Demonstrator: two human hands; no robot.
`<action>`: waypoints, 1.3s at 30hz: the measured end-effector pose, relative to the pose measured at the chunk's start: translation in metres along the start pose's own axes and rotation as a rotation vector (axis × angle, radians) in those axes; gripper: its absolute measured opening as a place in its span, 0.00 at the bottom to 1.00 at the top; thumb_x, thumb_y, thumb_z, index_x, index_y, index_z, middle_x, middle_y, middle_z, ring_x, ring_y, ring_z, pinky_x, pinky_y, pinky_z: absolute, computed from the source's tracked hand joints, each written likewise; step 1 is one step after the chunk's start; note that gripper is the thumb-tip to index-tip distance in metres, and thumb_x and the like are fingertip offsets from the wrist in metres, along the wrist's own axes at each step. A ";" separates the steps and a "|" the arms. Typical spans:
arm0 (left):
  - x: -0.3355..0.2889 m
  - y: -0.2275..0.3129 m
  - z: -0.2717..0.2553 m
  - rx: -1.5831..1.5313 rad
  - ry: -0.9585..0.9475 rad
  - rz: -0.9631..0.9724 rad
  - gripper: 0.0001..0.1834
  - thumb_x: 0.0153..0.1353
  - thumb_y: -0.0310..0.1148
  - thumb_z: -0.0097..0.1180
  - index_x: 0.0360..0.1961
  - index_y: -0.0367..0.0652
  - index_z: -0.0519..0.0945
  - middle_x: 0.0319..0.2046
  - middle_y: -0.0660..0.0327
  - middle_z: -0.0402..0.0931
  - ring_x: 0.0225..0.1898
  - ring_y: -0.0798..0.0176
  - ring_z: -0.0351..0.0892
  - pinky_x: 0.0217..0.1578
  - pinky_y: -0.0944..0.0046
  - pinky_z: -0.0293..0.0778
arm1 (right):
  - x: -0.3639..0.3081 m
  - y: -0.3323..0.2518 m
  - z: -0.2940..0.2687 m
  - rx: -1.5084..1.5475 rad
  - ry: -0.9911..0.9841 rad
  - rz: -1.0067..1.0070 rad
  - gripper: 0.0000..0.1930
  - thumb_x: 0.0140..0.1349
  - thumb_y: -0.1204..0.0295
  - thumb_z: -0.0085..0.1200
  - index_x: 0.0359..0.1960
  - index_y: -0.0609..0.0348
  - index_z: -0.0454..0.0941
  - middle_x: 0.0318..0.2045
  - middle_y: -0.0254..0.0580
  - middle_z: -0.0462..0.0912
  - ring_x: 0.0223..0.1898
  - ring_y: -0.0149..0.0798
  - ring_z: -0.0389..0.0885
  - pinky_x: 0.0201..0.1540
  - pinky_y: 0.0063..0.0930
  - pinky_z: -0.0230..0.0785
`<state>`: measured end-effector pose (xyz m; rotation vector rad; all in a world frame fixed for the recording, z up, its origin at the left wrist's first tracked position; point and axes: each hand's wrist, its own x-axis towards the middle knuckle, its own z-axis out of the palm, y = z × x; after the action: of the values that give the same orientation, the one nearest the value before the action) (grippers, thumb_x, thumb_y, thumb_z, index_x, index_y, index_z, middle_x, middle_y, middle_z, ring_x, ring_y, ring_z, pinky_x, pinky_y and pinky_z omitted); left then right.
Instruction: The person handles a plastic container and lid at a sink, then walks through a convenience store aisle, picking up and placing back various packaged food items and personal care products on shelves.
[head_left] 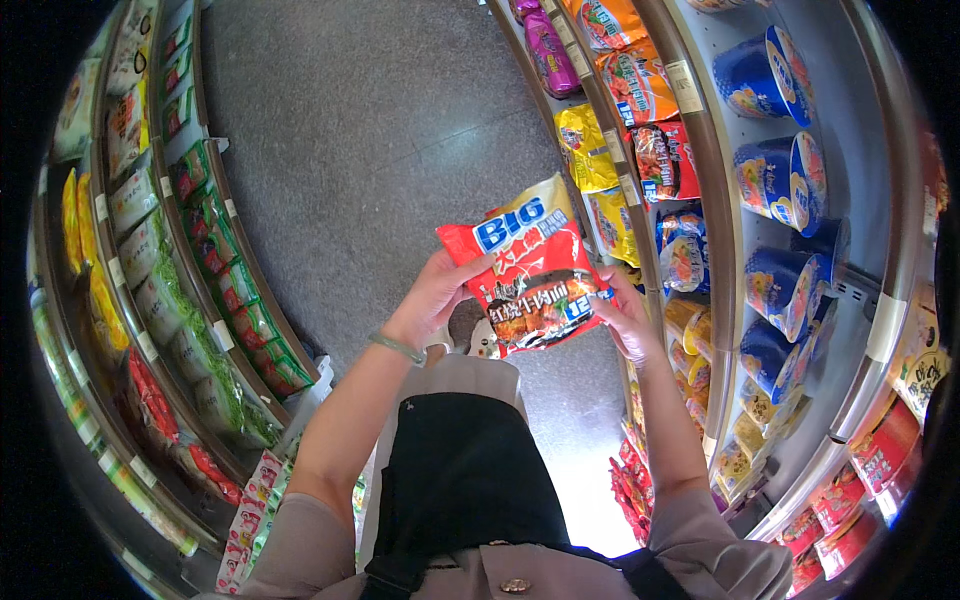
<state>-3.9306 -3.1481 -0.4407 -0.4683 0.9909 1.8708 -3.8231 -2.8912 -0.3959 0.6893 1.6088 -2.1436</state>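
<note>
A red instant noodle packet (520,262) with a gold and blue top edge is held out in front of me, its printed face up. My left hand (438,292) grips its left side, the thumb on the front and the other fingers mostly hidden behind. On the opposite side, my right hand (624,318) pinches the lower right edge. A pale green bangle (398,348) circles my left wrist. Past my right hand, a similar red noodle packet (666,160) sits on the shelf between orange packets (636,84) and blue ones (684,248).
Shelving lines both sides of a grey floor (330,130). Blue noodle tubs (780,180) fill the right shelf, with red tubs (888,440) lower down. Green packets (240,290) and bagged goods stand at left. My black apron (465,470) hangs below the packet.
</note>
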 end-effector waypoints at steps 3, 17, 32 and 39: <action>-0.003 -0.004 0.006 0.003 0.081 0.002 0.15 0.58 0.29 0.60 0.46 0.37 0.75 0.43 0.59 0.79 0.43 0.66 0.79 0.48 0.63 0.75 | 0.000 -0.013 -0.002 -0.018 -0.044 0.119 0.32 0.55 0.65 0.64 0.58 0.59 0.62 0.53 0.39 0.71 0.55 0.34 0.69 0.56 0.30 0.64; -0.035 -0.024 0.008 0.253 0.157 0.260 0.38 0.61 0.30 0.55 0.69 0.48 0.50 0.58 0.54 0.64 0.54 0.63 0.68 0.52 0.62 0.67 | 0.061 0.017 -0.020 0.293 0.343 -0.068 0.24 0.53 0.74 0.64 0.52 0.56 0.72 0.46 0.34 0.79 0.45 0.31 0.78 0.48 0.29 0.70; -0.197 -0.146 -0.089 0.234 0.604 -0.199 0.17 0.64 0.37 0.54 0.52 0.43 0.73 0.40 0.62 0.79 0.39 0.69 0.77 0.39 0.70 0.70 | 0.153 0.026 -0.164 -0.043 0.934 -0.403 0.31 0.49 0.73 0.68 0.55 0.52 0.66 0.49 0.33 0.77 0.43 0.31 0.77 0.40 0.29 0.71; -0.196 -0.149 -0.089 0.216 0.599 -0.226 0.16 0.64 0.37 0.54 0.50 0.43 0.74 0.40 0.61 0.79 0.38 0.69 0.77 0.38 0.69 0.71 | 0.152 0.023 -0.158 -0.088 0.787 -0.365 0.22 0.53 0.71 0.65 0.50 0.55 0.74 0.43 0.31 0.81 0.42 0.29 0.78 0.42 0.25 0.70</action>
<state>-3.7128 -3.2930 -0.4279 -0.9982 1.4444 1.4209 -3.9081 -2.7464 -0.5391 1.4285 2.3539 -2.1448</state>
